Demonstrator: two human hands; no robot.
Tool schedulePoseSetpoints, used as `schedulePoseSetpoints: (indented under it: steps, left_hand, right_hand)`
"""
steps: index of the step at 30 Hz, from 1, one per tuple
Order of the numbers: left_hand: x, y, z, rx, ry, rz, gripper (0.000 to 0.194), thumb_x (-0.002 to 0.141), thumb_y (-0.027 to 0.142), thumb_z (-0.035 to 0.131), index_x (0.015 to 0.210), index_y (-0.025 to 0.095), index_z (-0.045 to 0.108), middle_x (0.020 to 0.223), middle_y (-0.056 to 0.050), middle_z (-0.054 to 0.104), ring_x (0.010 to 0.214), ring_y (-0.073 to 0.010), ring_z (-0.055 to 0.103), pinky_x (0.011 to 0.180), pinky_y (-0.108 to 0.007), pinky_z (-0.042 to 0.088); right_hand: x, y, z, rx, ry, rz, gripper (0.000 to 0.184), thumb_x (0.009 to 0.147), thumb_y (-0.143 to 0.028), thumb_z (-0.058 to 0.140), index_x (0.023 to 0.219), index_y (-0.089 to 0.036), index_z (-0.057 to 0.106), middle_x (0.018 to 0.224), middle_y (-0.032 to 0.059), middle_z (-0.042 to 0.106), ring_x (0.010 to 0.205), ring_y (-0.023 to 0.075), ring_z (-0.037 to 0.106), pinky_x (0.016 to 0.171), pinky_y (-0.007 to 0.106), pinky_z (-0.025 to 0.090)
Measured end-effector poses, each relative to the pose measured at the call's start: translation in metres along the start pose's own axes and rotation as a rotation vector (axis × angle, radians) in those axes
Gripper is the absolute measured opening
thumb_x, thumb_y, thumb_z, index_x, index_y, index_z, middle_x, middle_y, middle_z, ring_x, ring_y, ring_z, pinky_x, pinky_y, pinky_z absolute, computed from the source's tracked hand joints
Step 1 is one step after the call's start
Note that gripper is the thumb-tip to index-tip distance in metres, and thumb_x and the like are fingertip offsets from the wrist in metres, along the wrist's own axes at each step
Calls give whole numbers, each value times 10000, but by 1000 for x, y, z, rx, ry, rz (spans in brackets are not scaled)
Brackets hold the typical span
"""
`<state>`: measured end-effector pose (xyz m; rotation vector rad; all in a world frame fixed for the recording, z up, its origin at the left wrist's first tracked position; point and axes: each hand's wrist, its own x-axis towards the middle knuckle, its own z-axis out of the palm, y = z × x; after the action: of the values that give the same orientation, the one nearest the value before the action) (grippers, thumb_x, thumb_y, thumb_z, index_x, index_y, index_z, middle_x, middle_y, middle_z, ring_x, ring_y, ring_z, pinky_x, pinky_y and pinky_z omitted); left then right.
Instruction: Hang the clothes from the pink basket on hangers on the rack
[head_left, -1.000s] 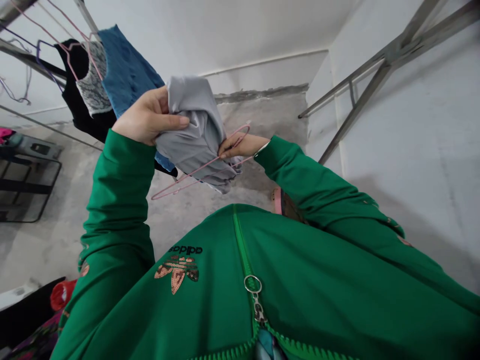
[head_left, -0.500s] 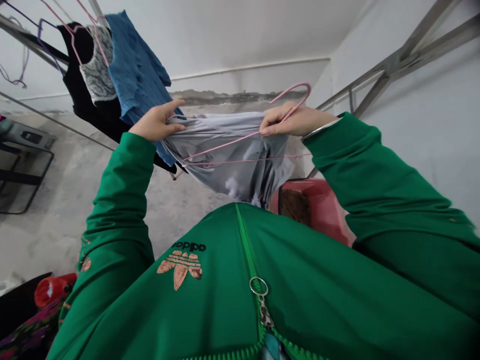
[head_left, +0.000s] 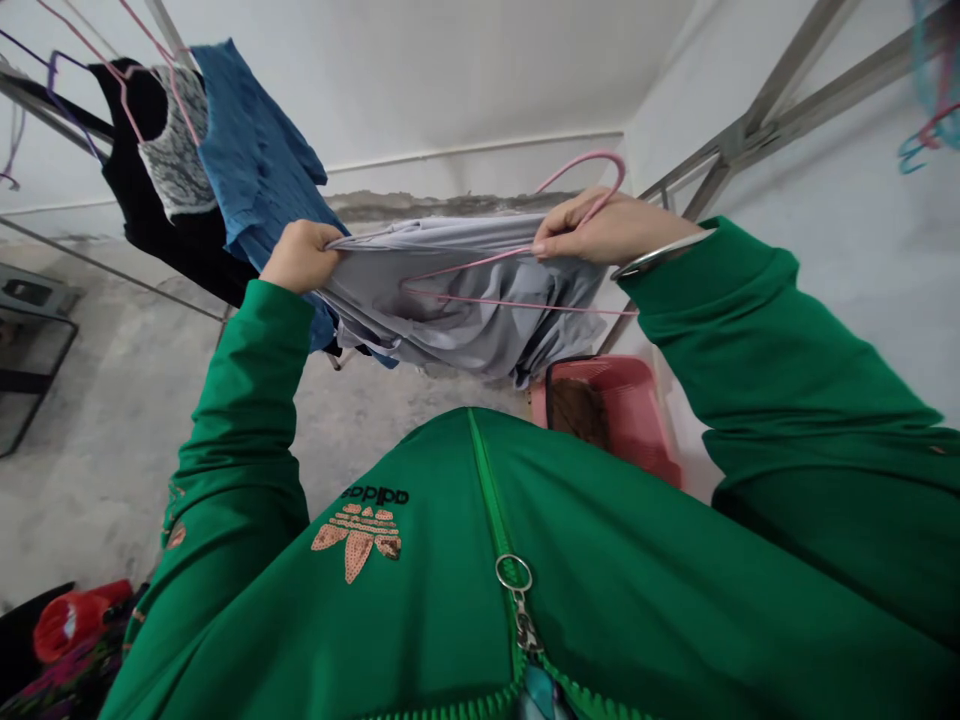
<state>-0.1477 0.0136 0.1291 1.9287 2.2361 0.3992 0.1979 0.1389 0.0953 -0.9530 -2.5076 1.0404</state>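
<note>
A light grey garment (head_left: 480,335) is stretched between my hands in front of my chest; its exact kind is hard to make out. My left hand (head_left: 301,256) is closed on the garment's left edge. With its fingers pinched, my right hand (head_left: 589,228) grips a pink clothes hanger (head_left: 600,165) near its hook, along with the garment's upper right edge. The hanger's thin arm and bottom bar run leftward across the grey cloth, and its left corner lies against the fabric.
At the left, a blue top (head_left: 259,150), a patterned grey garment (head_left: 176,140) and a black garment (head_left: 135,190) hang from a metal rack. A pink basket (head_left: 637,410) with brown cloth inside stands on the floor below. Metal bars (head_left: 750,140) run along the right.
My left hand has closed its fingers around the cloth edge. The garment is pulled wider, and the hanger has shifted slightly right with my right hand.
</note>
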Motion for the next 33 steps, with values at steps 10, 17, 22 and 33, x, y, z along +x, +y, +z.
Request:
schedulePoseSetpoints:
  steps: [10,17,22,33]
  left_hand:
    - [-47,28,-6,-276,-146,100,271,783,397,529,683,154,595,585,25,460,572,-103,395,536,-233,309]
    - [-44,23,58,-48,-225,377,177,749,303,518,627,176,536,756,-55,561,789,-207,549,778,-352,443]
    - [-37,25,88,-441,-194,327,158,725,320,598,760,176,543,864,-64,599,861,-213,592,818,-380,488]
    - [-27,39,115,-952,170,12,476,716,470,707,1017,223,431,746,18,608,627,-124,609,602,-264,501]
  right_hand:
    - [-2,6,4,-3,179,39,215,747,-377,682,657,-186,640,683,61,635,740,198,580,752,359,485]
    - [-7,-8,1,189,173,22,235,744,-424,678,709,-191,679,740,54,670,799,234,617,776,397,495]
    - [-7,-17,-1,169,123,-61,282,757,-474,671,748,-193,700,703,56,655,829,253,612,753,384,476]
    - [-17,-25,0,131,145,-25,282,745,-418,673,731,-138,703,744,62,659,752,192,578,716,333,446]
